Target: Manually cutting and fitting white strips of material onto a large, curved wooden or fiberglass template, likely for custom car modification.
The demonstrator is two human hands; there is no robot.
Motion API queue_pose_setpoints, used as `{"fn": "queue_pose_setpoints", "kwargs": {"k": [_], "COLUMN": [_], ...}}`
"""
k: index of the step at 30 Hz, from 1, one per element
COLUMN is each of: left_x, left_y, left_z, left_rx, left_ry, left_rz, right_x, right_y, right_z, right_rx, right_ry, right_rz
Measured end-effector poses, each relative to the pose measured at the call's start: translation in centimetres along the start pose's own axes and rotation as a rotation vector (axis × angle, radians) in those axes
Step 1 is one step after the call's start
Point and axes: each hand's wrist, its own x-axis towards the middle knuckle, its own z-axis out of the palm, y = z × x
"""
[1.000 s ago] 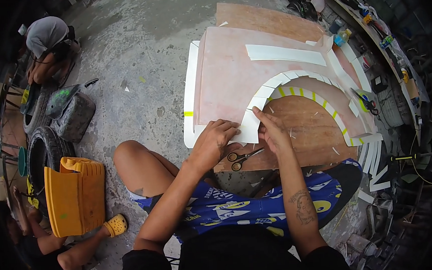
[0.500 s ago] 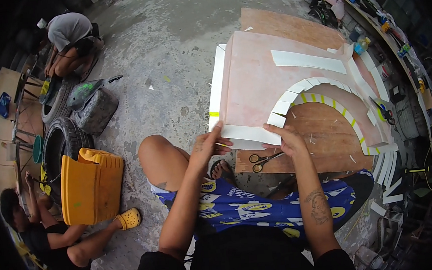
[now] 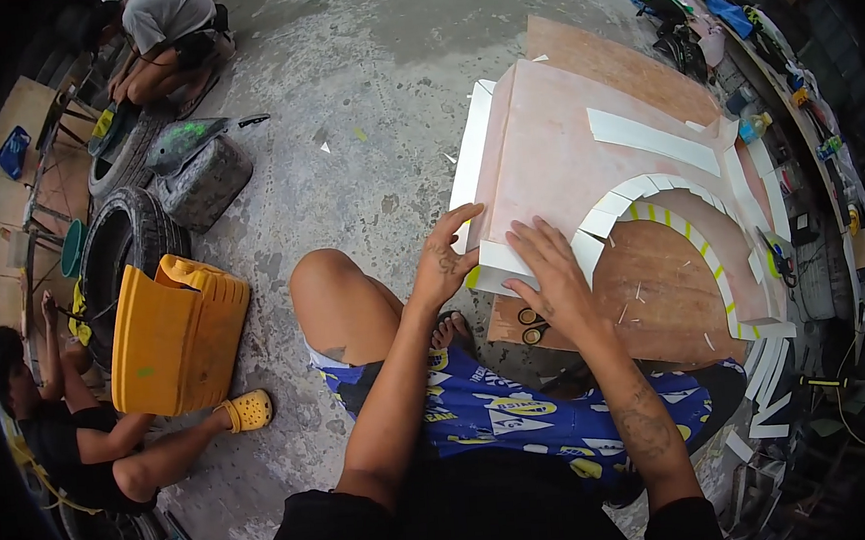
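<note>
Far left, the yellow plastic bin (image 3: 181, 338) stands beside a black tyre (image 3: 139, 225); here's my left hand (image 3: 445, 257) at the panel's near left corner, thumb and forefinger wide apart; scissors (image 3: 531, 334) lie just below my right hand (image 3: 558, 276), its fingers stretched flat over the near edge, thumb well off them; the pinkish arched panel (image 3: 560, 151) sits before me over a plywood board (image 3: 654, 275); rightmost, loose white strips (image 3: 767, 377) lie scattered.

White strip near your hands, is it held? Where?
Can't tell if the white strip is gripped: left hand at its left end, right hand over it.
</note>
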Motion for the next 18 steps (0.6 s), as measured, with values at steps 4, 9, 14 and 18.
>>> {"fn": "queue_pose_setpoints", "kwargs": {"k": [4, 9, 14, 18], "left_x": [0.4, 0.5, 0.7, 0.7], "left_y": [-1.2, -2.0, -1.2, -1.4], "left_z": [0.3, 0.2, 0.0, -0.5], "left_rx": [-0.089, -0.292, -0.280, -0.297], "left_ry": [-0.037, -0.084, -0.112, -0.153], "left_rz": [-0.034, -0.064, -0.120, -0.156], "right_x": [0.2, 0.2, 0.3, 0.3], "right_y": [0.9, 0.7, 0.8, 0.5], "right_z": [1.9, 2.3, 2.3, 2.2], "right_rx": [-0.082, -0.118, -0.130, -0.125], "right_ry": [-0.120, -0.136, -0.121, -0.133], "right_rz": [0.006, 0.011, 0.032, 0.055]}}
